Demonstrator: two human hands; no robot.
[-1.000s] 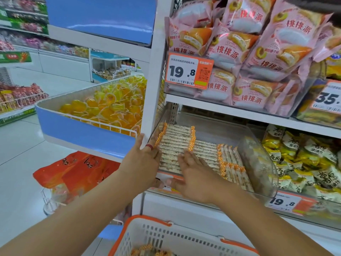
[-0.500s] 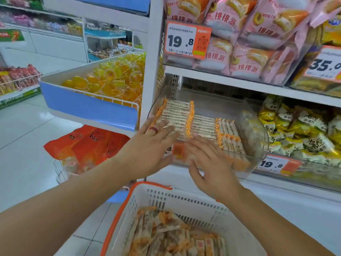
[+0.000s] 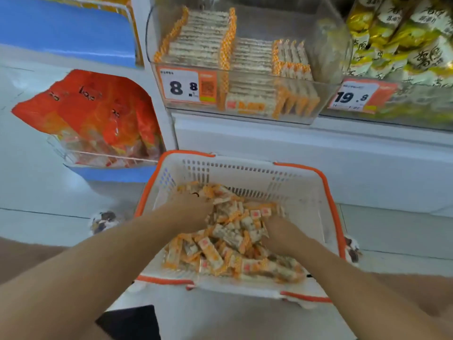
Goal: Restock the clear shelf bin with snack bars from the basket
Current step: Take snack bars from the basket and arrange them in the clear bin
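A white basket with an orange rim (image 3: 329, 192) sits on the floor below me, holding a loose pile of orange-and-white snack bars (image 3: 230, 244). Both my hands are down in that pile. My left hand (image 3: 191, 212) is at the pile's far left, its fingers buried among the bars. My right hand (image 3: 282, 233) is at the right side, fingertips hidden under bars. The image is blurred, so neither grip shows. Above, the clear shelf bin (image 3: 328, 50) holds neat rows of the same bars (image 3: 203, 38) on its left and middle; its right part is bare.
An 8.8 price tag (image 3: 187, 85) is on the bin's front. Yellow snack packs (image 3: 404, 40) fill the shelf to the right, over a 19.8 tag (image 3: 353, 96). Orange bags (image 3: 98, 111) sit in a low rack at left, under a blue bin (image 3: 66, 30).
Both hands left the clear bin's front and dropped into the basket's pile of bars. My view tilted down from the shelves to the basket.
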